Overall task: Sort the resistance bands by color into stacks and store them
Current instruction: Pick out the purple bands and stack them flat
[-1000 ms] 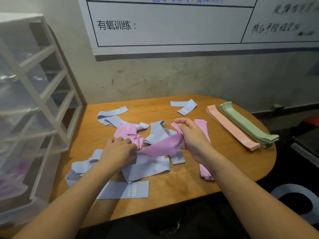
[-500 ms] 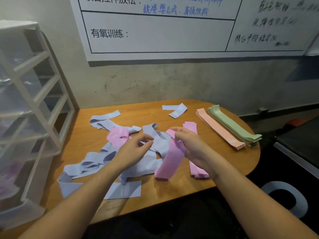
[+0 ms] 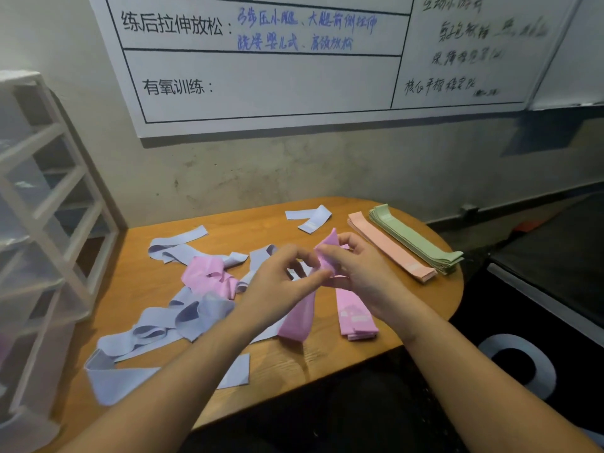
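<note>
While both hands meet above the middle of the desk [image 3: 327,361], they share one pink band [image 3: 299,322]: the right hand [image 3: 356,273] pinches its upper end, which sticks up past the fingers, and the left hand [image 3: 277,282] pinches it just below with thumb and fingertips curled on the fabric. The band hangs down from the hands, its lower end touching the desk near the front edge.

Just beside the right wrist, on its inner side, lies a flat pink stack [image 3: 354,317], partly hidden under the right hand. Beyond the right hand, further to its outer side, a peach stack [image 3: 389,248] and a green stack [image 3: 415,240] lie side by side, touching or nearly so.

Just past the left hand sits a crumpled pink band [image 3: 209,276] among loose lavender bands [image 3: 163,331] that spread under and outward of the left forearm toward the desk's front corner. One folded lavender band [image 3: 310,217] lies apart, beyond both hands near the wall.

Further out on the left-hand side stands a white drawer unit [image 3: 49,223] with translucent drawers. On the wall behind the desk hangs a whiteboard [image 3: 261,76] with handwriting.
</note>
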